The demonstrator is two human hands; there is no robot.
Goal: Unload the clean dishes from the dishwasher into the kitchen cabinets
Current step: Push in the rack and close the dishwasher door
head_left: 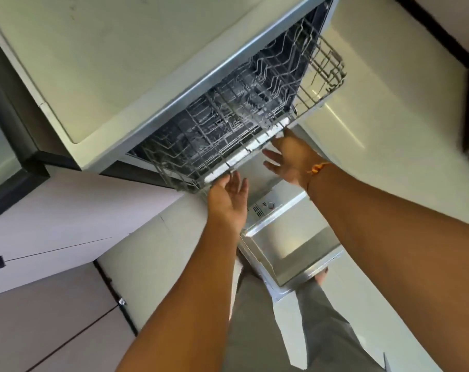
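Both grips released: left hand (229, 200) and right hand (289, 159), fingers straight, at rack (228, 124) front rail; probably touching.

Both bare arms stretch forward side by side, the left hand (229, 200) and the right hand (289, 159) with fingers straight and loosely spread, the right slightly ahead of the left.
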